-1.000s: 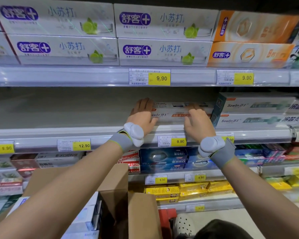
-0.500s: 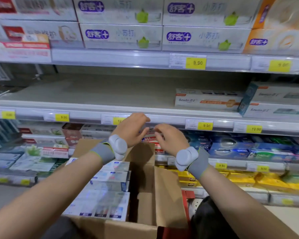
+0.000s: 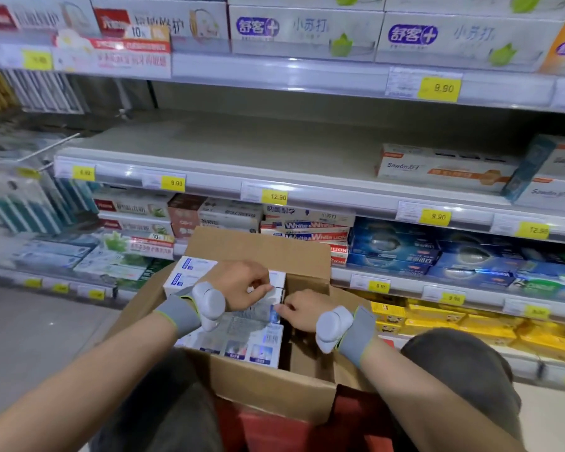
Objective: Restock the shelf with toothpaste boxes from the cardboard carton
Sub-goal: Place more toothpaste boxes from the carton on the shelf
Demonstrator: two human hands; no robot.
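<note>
Both hands have come down from the shelf edge, where they hung half a second earlier, into the open cardboard carton (image 3: 265, 383). The left hand (image 3: 242, 282) lies over the stacked toothpaste boxes (image 3: 238, 340) at the carton's left side, its fingers (image 3: 264, 290) curled at the upper edge of the stack; whether they have closed on a box cannot be told. The right hand (image 3: 302, 313) sits just beside the stack's right end, fingertips touching a box end; its grip also cannot be told. Each wrist carries a grey band with a pale sensor pod.

The view has dropped and swung left since the earlier frame, so the carton now fills the lower middle. The middle shelf (image 3: 229, 148) is mostly bare. The placed Sawon box (image 3: 437, 168) lies flat at its right, touching further Sawon boxes (image 3: 548, 177) at the frame edge, as before. Yellow price tags (image 3: 439, 89) line the shelf rails. Other toothpaste brands fill the shelves above and below.
</note>
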